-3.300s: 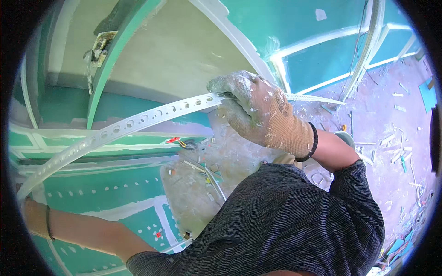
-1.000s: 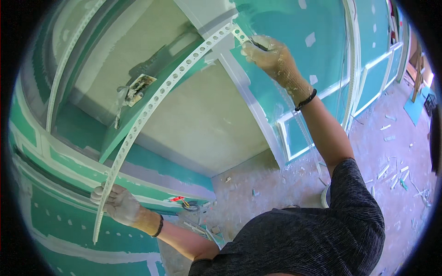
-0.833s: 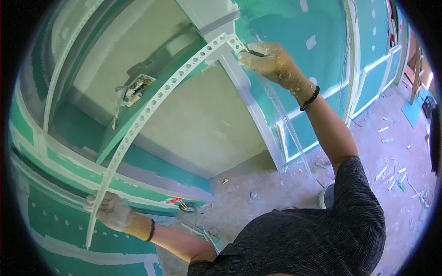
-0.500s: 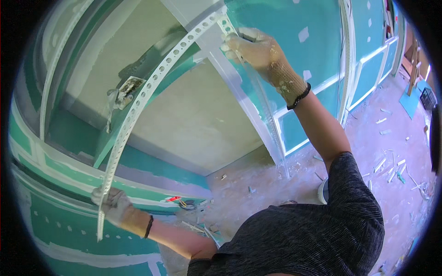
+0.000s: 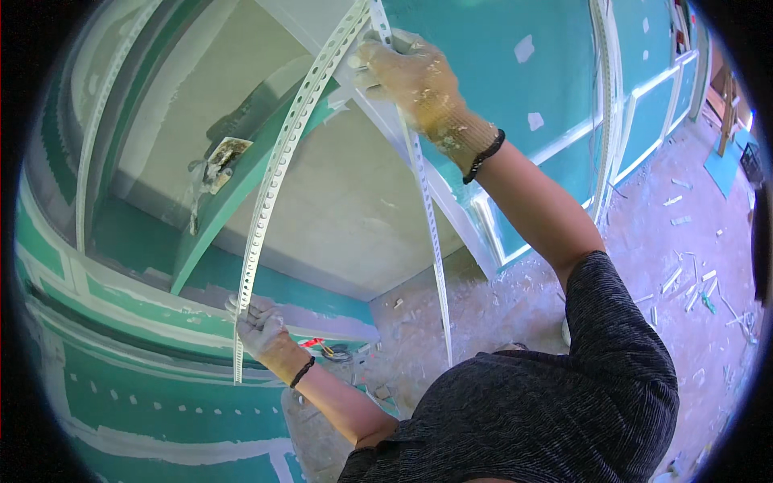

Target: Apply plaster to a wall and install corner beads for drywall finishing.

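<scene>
A long white perforated corner bead point(image 5: 278, 161) is bent sharply over at the top of the picture, so that two lengths hang down from the bend. My right hand point(image 5: 415, 80), in a dusty work glove, is closed around the right length just below the bend. The free end of that length dangles past the wall opening to the front of my shirt. My left hand point(image 5: 264, 328), gloved in white-smeared fabric, holds the other length near its lower end, with some fingers hidden behind it.
A plaster-caked trowel point(image 5: 225, 157) lies on a green board ledge point(image 5: 241, 197) in the wall recess. Another perforated strip point(image 5: 97, 121) runs along the left edge. Offcuts point(image 5: 684, 290) litter the floor at right. A red-handled tool point(image 5: 312, 343) and cables lie low by the wall.
My left hand has moved right and slightly up, my right hand left. The two lengths of corner bead hang closer together, and the left one is straighter.
</scene>
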Demonstrator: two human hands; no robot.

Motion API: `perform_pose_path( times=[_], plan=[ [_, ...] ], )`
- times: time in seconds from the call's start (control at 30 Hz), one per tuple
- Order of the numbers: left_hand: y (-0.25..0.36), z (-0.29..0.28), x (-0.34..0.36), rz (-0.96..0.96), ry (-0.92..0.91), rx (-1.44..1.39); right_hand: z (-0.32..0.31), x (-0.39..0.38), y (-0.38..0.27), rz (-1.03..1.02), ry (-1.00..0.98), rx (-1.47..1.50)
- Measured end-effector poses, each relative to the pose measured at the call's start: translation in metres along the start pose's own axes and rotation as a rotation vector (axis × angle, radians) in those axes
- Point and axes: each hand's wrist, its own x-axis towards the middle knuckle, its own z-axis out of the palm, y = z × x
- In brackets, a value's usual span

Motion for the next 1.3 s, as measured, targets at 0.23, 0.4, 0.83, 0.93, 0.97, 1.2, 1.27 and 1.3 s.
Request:
perform_pose_path(
  times=[0.23, 0.4, 0.83, 0.93, 0.97, 1.2, 1.27, 1.3],
  plan=[
    [0.030, 0.000, -0.021, 0.059, 0.138, 0.108, -0.019, -0.008, -0.004, -0.141, -0.117, -0.044],
    [0.047, 0.031, -0.028, 0.132, 0.116, 0.043, -0.018, -0.018, -0.006, -0.076, -0.055, -0.060],
    [0.210, 0.150, 0.000, 0.825, 0.145, 0.784, -0.016, -0.058, 0.013, 0.065, -0.386, -0.234],
    [0.196, 0.199, -0.042, 1.509, 0.126, 2.015, -0.006, -0.072, 0.017, -0.001, -0.453, -0.449],
    [0.205, 0.212, -0.039, 1.516, 0.118, 2.019, -0.004, -0.080, 0.017, 0.005, -0.464, -0.456],
    [0.373, 0.237, 0.049, 1.672, -0.334, 2.124, 0.004, -0.130, -0.017, 0.268, -0.912, -0.176],
    [0.335, 0.254, 0.043, 1.105, 0.059, 1.834, 0.006, -0.138, -0.024, 0.414, -0.987, -0.123],
    [0.355, 0.247, 0.054, 1.201, -0.026, 1.984, 0.006, -0.141, -0.027, 0.347, -0.966, -0.122]
  ],
)
